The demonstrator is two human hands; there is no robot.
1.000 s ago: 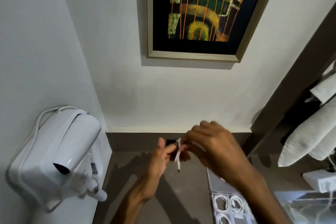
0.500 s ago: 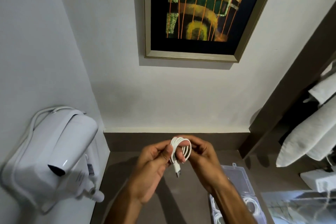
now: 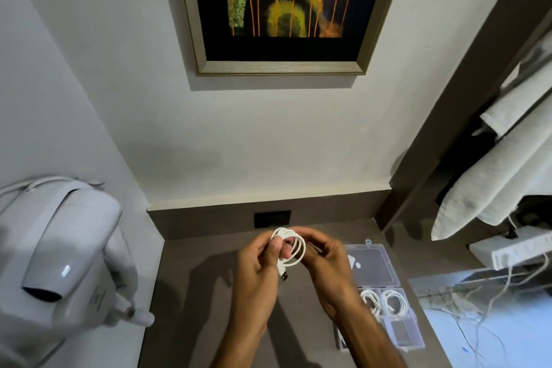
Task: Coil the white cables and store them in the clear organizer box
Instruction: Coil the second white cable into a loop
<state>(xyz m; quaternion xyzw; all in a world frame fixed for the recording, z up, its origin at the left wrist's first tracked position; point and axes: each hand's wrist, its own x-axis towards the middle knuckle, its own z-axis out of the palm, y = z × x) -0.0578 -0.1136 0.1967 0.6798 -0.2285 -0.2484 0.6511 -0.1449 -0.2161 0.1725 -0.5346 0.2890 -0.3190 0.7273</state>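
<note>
Above the countertop, the left hand and right hand meet around a coiled cable, with the organizer box lying just to their right, coils in its compartments, the hair dryer on the left wall, and the framed picture on the wall behind.

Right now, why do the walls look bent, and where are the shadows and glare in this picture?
Head view: the wide lens bows the wall edges and tilts the painting. Both hands, left and right, holding the coiled cable, cast dark shadows down the counter. The hair dryer at the left edge is soft, with a small glare spot. The bottom right surface glows bluish white.
</note>
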